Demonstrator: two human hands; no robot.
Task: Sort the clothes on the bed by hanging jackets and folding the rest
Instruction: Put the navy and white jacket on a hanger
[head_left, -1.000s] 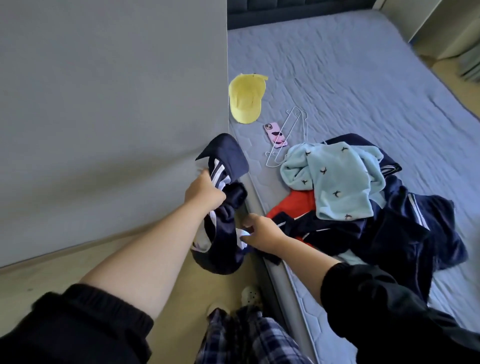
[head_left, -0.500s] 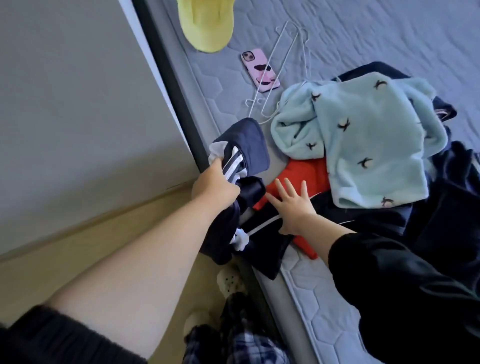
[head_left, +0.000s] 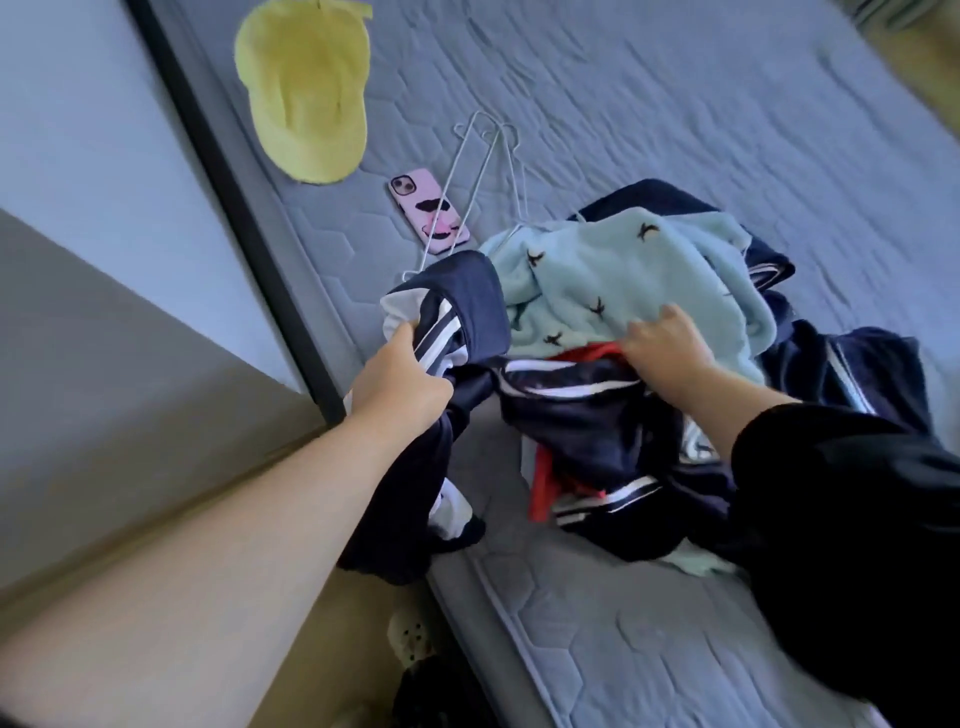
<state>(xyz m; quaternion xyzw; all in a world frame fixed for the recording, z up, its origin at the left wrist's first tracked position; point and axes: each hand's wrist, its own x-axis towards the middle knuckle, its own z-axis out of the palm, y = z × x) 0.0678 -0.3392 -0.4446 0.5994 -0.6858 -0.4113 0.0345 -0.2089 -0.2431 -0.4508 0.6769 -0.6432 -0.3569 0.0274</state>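
Nearest: a pale perforated shoe (head_left: 410, 639) on the floor by the mattress corner, blurred.

Left forearm bare, reaching up from lower left. Left hand (head_left: 400, 384) clenched round a navy striped garment (head_left: 467, 306), bunched at the white stripes. One fold of it stands up above the fist; the rest hangs below the wrist, draped over the mattress (head_left: 675, 104) edge toward the floor.

Right arm in a black sleeve (head_left: 852, 519), coming in from the right. Right hand (head_left: 667, 348) knuckles up on the clothes pile, fingers curled down at the lower edge of the light-blue fleece (head_left: 623, 270). Cannot tell whether they pinch the fleece or only dig in at that seam.

Pile lies just right of the left fist, touching the held garment. Under the right hand: a dark navy jacket (head_left: 597, 431) with white piping, a red garment (head_left: 540, 488) showing through beneath it and again just in front of the right thumb. The fleece, with small dark bird marks, lies on top, beyond both hands.

Farther: white wire hangers (head_left: 488, 171) flat on the mattress, lower ends tucked behind the pile. A phone in a pink case (head_left: 430, 210) just left of them, partly under one wire. Beyond, near the dark bed frame (head_left: 223, 171), a yellow cap (head_left: 306, 88).
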